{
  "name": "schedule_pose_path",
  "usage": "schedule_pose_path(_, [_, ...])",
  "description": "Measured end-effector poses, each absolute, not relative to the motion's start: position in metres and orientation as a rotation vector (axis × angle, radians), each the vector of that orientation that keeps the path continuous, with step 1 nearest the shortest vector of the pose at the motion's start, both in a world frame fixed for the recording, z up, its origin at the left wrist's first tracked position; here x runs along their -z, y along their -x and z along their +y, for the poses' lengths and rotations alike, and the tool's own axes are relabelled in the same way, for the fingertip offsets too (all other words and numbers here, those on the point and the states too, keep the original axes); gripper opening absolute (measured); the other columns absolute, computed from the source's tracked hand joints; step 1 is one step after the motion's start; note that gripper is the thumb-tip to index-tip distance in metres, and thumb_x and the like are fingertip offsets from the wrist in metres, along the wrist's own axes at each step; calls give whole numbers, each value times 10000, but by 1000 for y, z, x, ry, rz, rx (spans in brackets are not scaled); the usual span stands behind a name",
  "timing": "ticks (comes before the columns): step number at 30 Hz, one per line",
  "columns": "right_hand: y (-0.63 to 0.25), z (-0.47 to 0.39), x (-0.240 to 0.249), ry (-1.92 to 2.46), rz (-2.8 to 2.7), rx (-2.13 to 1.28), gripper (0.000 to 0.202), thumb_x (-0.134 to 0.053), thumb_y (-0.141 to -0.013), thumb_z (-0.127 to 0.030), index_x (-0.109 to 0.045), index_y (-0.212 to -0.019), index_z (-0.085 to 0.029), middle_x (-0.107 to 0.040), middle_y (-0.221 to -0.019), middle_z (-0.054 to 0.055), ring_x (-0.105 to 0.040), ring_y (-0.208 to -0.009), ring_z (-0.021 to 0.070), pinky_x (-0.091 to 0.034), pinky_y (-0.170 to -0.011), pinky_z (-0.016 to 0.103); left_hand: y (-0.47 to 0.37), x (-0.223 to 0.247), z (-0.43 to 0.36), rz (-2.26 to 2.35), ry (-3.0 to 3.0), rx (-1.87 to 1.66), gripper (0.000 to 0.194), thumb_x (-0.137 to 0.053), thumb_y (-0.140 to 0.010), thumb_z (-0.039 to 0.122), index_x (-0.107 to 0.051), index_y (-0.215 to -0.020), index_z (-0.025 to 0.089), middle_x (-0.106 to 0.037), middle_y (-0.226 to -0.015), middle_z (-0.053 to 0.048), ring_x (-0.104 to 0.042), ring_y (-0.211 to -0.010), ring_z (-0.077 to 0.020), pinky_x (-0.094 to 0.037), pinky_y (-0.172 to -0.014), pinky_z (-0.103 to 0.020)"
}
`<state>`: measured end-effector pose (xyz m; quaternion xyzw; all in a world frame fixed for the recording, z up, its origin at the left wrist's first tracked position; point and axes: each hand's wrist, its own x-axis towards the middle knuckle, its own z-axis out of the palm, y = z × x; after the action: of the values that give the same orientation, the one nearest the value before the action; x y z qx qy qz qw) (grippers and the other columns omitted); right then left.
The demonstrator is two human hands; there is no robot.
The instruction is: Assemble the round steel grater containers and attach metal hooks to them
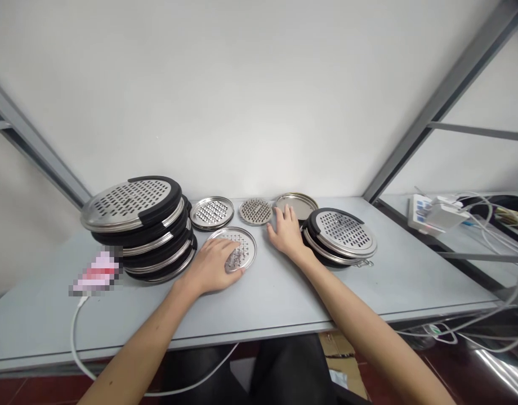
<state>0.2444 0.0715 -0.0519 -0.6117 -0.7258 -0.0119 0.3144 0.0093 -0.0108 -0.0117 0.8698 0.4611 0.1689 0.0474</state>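
My left hand (pixel 217 263) lies over the near left part of a round metal grater disc (pixel 247 247), fingers stretched out across it and thumb by its near edge. To its right, my right hand (pixel 286 232) is open, fingers spread, beside a plain round metal lid (pixel 300 206). A smaller grater disc (pixel 256 211) sits just left of those fingertips. Behind my left hand is another rimmed grater disc (pixel 212 212), apparently stacked on something similar. Close to my right wrist stands a short pile of black-rimmed slotted discs (pixel 345 230) with a wire clasp.
A tall stack of black-rimmed round metal pieces (pixel 130 201) stands on the left of the grey table (pixel 276 304). A blurred-out phone-like object (pixel 97 273) with a white cable leans there. Metal posts flank the table; a power strip (pixel 425 214) and cables are at right.
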Motion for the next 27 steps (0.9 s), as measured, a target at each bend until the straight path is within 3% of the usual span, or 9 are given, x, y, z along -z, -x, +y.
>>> schedule_pose_path(7, [-247,77,57,1674,-1882,39,449,-504,-853,-278,-483,-1244,-58,-339,-1474,287,-235,-1406,440,-252,-1079,626,-10,15,-9,1553,-2668,-539,561,-641,-768,527,-607,-1207,180,-650,-1204,-107,-572,-1141,-316,-377,-1064,-466])
schedule_pose_path(10, [-247,77,55,1740,-1893,21,421,-483,-871,-279,-505,-1207,-26,-426,-1390,313,-307,-1360,440,-263,-1074,601,-11,15,-8,1582,-2673,-550,608,-668,-723,566,-609,-1190,181,-651,-1191,-110,-556,-1159,-329,-354,-1080,-472])
schedule_pose_path(14, [-247,77,51,1751,-1952,59,353,-454,-888,-285,-563,-1128,-51,-585,-1184,269,-470,-1197,400,-334,-1022,570,-11,14,-9,1597,-2689,-551,590,-666,-720,574,-622,-1156,179,-652,-1172,-122,-552,-1146,-335,-356,-1066,-486])
schedule_pose_path(18, [-248,75,50,1794,-2027,105,322,-430,-906,-253,-632,-1063,-58,-605,-1116,259,-536,-1065,380,-405,-937,526,-10,15,-9,1629,-2658,-557,605,-662,-726,583,-613,-1173,179,-638,-1181,-124,-544,-1146,-336,-356,-1071,-499])
schedule_pose_path(22, [-251,73,49,1774,-2085,66,310,-415,-881,-108,-688,-1028,-107,-599,-1127,223,-540,-1050,352,-417,-917,486,-10,18,-9,1538,-2670,-573,595,-660,-758,510,-581,-1246,179,-556,-1308,-127,-477,-1243,-332,-362,-1091,-479])
schedule_pose_path(27, [-251,72,48,1697,-1984,210,421,-414,-829,14,-666,-1133,-132,-572,-1197,168,-519,-1049,295,-438,-879,401,-11,17,-12,1321,-2657,-486,500,-574,-855,337,-533,-1339,219,-433,-1464,-115,-362,-1375,-327,-320,-1136,-490])
